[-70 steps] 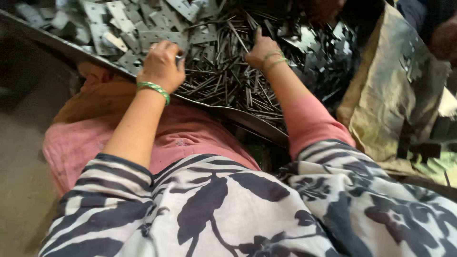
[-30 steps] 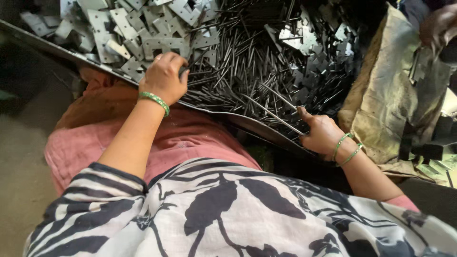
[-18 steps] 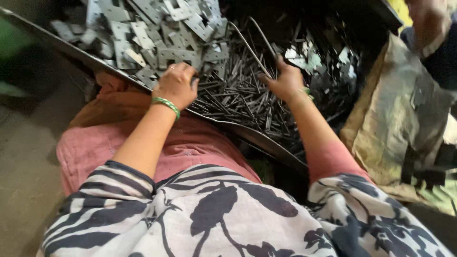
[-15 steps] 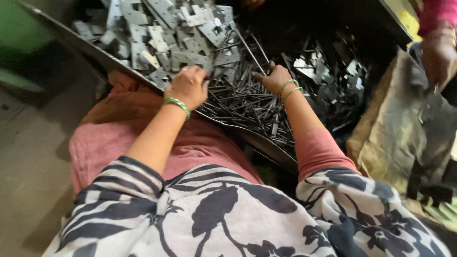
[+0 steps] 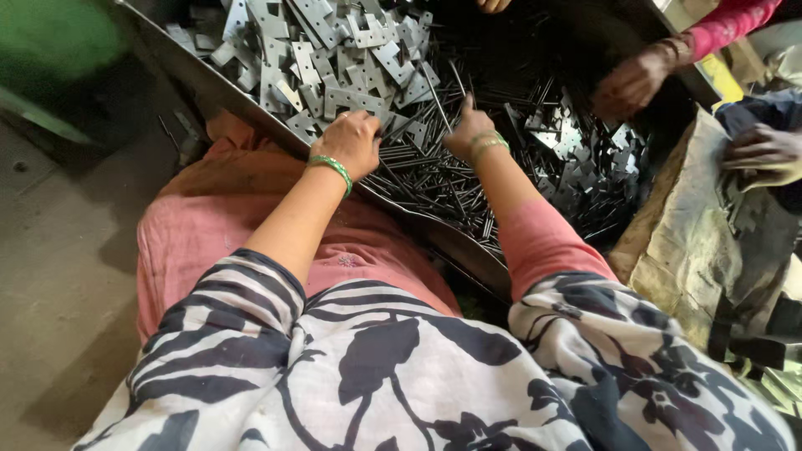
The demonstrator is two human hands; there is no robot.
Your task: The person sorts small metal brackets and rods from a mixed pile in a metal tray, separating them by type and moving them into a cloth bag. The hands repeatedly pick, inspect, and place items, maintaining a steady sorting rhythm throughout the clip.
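Observation:
A wide metal tray (image 5: 455,244) lies across my lap, heaped with flat grey perforated metal plates (image 5: 330,50) at the far left and thin dark metal rods (image 5: 426,179) in the middle. My left hand (image 5: 355,142), with a green bangle on its wrist, is curled into a fist on the rods at the tray's near rim; its fingers seem closed on a few rods, mostly hidden. My right hand (image 5: 468,132), also bangled, reaches into the rod pile, thumb up, pinching a long thin rod (image 5: 439,83) that slants away from it.
Another person's hand (image 5: 631,83) in a pink sleeve reaches into the tray's far right. A further hand (image 5: 764,154) rests on a brown sack (image 5: 693,242) to the right. Bare concrete floor (image 5: 58,250) lies on my left.
My right hand came back from the tray's right edge to the middle of the rod pile, close to the left hand. The left fist stayed at the near rim. The camera shifted.

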